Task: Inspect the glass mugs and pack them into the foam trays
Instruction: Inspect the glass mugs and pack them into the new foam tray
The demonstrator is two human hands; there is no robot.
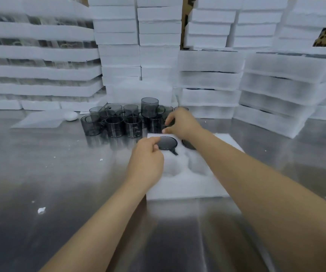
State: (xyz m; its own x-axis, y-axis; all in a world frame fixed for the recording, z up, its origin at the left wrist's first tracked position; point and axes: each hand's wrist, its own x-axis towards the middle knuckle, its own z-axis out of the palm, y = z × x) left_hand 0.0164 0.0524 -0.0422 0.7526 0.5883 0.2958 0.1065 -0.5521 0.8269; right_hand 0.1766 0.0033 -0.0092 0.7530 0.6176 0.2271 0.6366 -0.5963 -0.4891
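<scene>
A white foam tray [185,185] with round pockets lies on the steel table in front of me. A dark glass mug [167,143] sits sunk in its far left pocket, and my left hand [147,161] pinches that mug's rim. Another mug [187,144] fills the far right pocket, partly hidden by my right forearm. My right hand [181,122] reaches past the tray and closes on the handle of a loose mug [156,123]. Several smoky glass mugs [115,125] stand clustered behind the tray, one stacked on top [150,107].
Tall stacks of white foam trays [209,79] wall the back and right of the table. Layered foam sheets with glassware [38,55] fill the left. A flat foam sheet [40,119] and a small white object [71,116] lie left of the mugs. Foam crumbs [41,210] dot the table.
</scene>
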